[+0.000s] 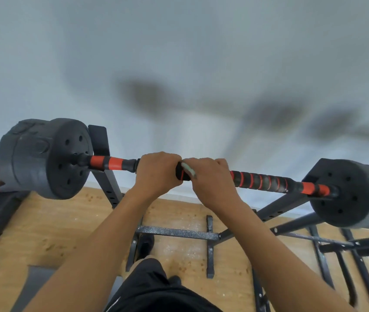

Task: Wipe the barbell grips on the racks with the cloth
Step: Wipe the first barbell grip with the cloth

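On one barbell (257,181), left grip (156,170) around it, right grip (212,183) around one cloth (189,169) (pale)

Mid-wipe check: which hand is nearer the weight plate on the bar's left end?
Left. The left hand grips the bar a short way from that weight plate; the right hand, holding the cloth on the bar, sits just beyond the left hand, farther off.

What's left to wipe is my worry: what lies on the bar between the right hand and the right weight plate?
Head view: from right hand to right weight plate runs the black orange-striped grip, then an orange-black sleeve.
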`<action>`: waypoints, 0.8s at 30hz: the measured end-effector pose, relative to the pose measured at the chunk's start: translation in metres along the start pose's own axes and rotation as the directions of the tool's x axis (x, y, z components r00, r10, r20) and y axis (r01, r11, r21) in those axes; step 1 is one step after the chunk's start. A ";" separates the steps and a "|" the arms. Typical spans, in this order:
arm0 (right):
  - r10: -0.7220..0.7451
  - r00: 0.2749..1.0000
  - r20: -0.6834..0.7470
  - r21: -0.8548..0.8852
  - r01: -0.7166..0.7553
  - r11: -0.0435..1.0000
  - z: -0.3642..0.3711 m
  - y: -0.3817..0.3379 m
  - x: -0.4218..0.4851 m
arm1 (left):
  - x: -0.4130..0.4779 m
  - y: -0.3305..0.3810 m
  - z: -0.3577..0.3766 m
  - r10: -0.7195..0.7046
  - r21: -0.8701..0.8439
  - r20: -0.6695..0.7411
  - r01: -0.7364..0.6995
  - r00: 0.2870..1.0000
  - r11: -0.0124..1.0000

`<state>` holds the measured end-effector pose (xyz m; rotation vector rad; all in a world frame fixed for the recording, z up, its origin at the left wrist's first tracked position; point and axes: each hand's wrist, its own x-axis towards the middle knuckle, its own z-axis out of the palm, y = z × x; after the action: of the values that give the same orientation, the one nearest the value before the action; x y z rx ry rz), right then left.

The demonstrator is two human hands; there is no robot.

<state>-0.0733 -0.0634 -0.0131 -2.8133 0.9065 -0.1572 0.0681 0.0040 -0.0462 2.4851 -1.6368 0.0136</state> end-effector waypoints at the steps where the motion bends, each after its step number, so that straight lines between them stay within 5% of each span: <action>1: -0.011 0.999 -0.039 0.024 0.012 1.000 0.004 0.001 -0.009 | 0.002 0.000 0.000 -0.009 0.001 0.019 0.009 1.000 1.000; 9: -0.084 0.994 -0.069 0.190 0.096 0.977 -0.012 0.016 -0.069 | -0.004 -0.003 -0.001 0.061 -0.070 0.036 -0.058 0.998 0.996; 14: 0.144 0.990 0.007 0.428 -0.133 0.894 -0.027 0.027 -0.068 | 0.028 -0.005 -0.035 0.181 0.000 0.367 -0.195 0.913 0.981; 19: 0.176 0.983 -0.047 0.378 -0.145 0.914 -0.023 0.031 -0.035 | 0.047 0.017 -0.029 0.192 -0.128 0.633 -0.144 0.750 0.981; 24: 0.144 0.989 -0.011 0.195 -0.139 0.971 -0.017 0.026 -0.006 | 0.030 0.019 -0.010 0.174 0.031 0.328 -0.194 0.929 0.980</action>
<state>-0.0959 -0.0830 -0.0018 -2.5641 1.0341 -0.2475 0.0637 -0.0289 -0.0304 2.4714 -2.0235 -0.3441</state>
